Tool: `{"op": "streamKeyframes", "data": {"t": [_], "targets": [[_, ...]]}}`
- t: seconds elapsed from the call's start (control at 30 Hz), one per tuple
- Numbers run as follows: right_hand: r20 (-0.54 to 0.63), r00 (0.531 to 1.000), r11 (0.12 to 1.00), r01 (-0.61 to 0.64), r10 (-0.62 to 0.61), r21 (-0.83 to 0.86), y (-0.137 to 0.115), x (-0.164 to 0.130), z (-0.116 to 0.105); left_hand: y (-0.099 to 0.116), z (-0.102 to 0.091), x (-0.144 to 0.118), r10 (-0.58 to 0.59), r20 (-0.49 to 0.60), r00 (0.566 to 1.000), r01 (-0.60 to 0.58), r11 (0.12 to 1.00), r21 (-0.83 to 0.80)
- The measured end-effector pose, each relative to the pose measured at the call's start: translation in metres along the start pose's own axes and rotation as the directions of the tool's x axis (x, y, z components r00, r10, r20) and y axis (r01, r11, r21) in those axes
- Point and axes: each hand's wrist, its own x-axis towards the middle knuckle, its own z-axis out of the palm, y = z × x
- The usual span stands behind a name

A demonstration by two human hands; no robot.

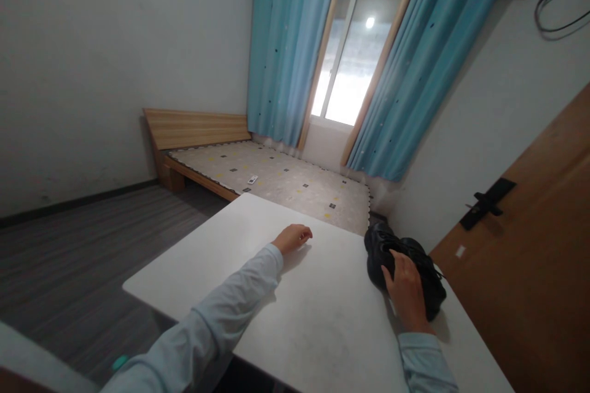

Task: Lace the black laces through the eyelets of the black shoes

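On the right part of the white table [318,313] lies a pair of black shoes [380,245], side by side with their laces showing. My right hand [406,285] comes down over the nearer shoe, thumb on one side and fingers across its upper, gripping it. Part of that shoe is hidden under the hand. Out over the middle of the table, my left hand [292,238] is loosely curled, with a small gap between thumb and fingers and nothing visible in it. It is well apart from the shoes. Both arms wear light blue sleeves.
Beyond the table stands a bed with a wooden headboard [198,128] and a patterned mattress [295,181]. A small white remote-like object [252,179] lies on it. Blue curtains [290,43] flank a window [354,61]. At right is a wooden door [530,245] with a black handle [488,202].
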Motion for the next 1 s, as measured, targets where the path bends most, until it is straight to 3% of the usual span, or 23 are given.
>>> {"op": "streamKeyframes", "data": {"t": [0.3,0.57,0.8,1.0], "targets": [[-0.169,0.969,0.983,0.182,-0.178,0.008,-0.027,0.017,-0.027,0.009,-0.004,0.000,-0.002,0.021,1.000,0.002,0.999,0.042],[-0.161,0.963,0.908,0.259,-0.217,0.328,-0.084,0.029,-0.041,0.009,-0.005,-0.001,0.015,0.027,1.000,-0.016,0.998,0.056],[-0.031,0.940,0.833,0.315,-0.338,0.456,-0.126,0.019,-0.025,0.011,-0.007,-0.001,0.006,0.030,1.000,-0.008,0.997,0.078],[0.104,0.933,0.825,0.247,-0.344,0.509,-0.130,0.000,0.007,0.010,-0.005,-0.001,0.014,0.045,0.999,-0.017,0.997,0.081]]}}
